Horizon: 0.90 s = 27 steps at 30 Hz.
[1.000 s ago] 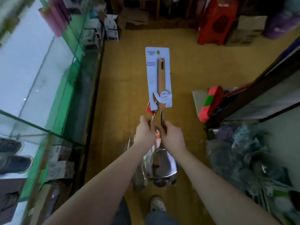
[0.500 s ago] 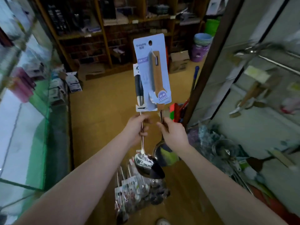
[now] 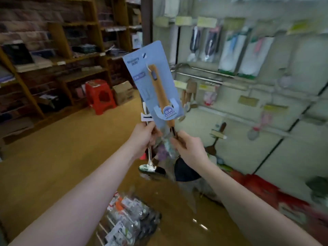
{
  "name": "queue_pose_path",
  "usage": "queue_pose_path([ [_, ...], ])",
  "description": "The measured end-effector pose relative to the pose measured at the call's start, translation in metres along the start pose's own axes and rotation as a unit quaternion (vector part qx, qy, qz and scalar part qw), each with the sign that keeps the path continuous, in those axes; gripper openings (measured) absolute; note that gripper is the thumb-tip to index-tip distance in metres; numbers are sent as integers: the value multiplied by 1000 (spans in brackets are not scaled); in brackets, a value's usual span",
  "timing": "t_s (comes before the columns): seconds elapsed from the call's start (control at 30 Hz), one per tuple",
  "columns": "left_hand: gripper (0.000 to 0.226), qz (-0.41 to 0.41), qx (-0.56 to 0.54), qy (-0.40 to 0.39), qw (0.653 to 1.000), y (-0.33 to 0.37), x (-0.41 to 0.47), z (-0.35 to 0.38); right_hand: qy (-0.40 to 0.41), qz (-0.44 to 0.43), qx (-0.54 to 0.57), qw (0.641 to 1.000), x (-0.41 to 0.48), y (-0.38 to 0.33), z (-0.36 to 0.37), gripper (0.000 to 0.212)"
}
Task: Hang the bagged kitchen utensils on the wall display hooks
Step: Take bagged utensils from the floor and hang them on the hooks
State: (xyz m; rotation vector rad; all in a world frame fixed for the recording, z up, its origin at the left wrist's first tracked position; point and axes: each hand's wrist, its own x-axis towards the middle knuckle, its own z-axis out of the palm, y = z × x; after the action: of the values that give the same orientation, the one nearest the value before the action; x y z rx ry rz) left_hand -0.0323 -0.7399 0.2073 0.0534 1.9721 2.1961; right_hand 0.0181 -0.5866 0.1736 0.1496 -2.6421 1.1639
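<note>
Bagged utensils (image 3: 129, 221) lie heaped on the floor (image 3: 53, 166) nearest me, the pile cut off by the bottom edge. Left grip (image 3: 143, 137) curled round the thin stem of a steel ladle (image 3: 147, 168), bowl hanging down; its card mostly hidden behind the blue card (image 3: 142, 89). Right grip (image 3: 188, 150) clenched on the neck of the wooden-handled spatula (image 3: 160, 93), held up, tilted left, in the air before the wall display (image 3: 301, 71); dark blade partly hidden by my wrist. Wall display blurred: hung packs (image 3: 229, 54) and a rail (image 3: 204, 79) show, single hooks not resolvable. Red stool (image 3: 99, 96) far left.
</note>
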Motion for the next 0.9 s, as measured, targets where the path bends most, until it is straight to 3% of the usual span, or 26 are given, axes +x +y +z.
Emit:
queue_pose_path([
  [0.1, 37, 29, -24, -24, 999, 15, -4, 35, 48, 15, -3, 999, -25, 15, -36, 24],
  [0.23, 41, 58, -93, -113, 987, 31, -17, 89, 111, 41, 13, 993, -59, 40, -82, 25],
  [0.4, 23, 60, -62, -206, 975, 25, -43, 176, 163, 75, 41, 983, -113, 85, -142, 24],
  [0.5, 32, 54, -27, -223, 973, 15, -66, 245, 184, 94, 45, 977, -153, 118, -188, 22],
  [0.9, 35, 21, -20, -259, 966, -47, -184, 496, 193, 177, 6, 965, -331, 236, -361, 27],
])
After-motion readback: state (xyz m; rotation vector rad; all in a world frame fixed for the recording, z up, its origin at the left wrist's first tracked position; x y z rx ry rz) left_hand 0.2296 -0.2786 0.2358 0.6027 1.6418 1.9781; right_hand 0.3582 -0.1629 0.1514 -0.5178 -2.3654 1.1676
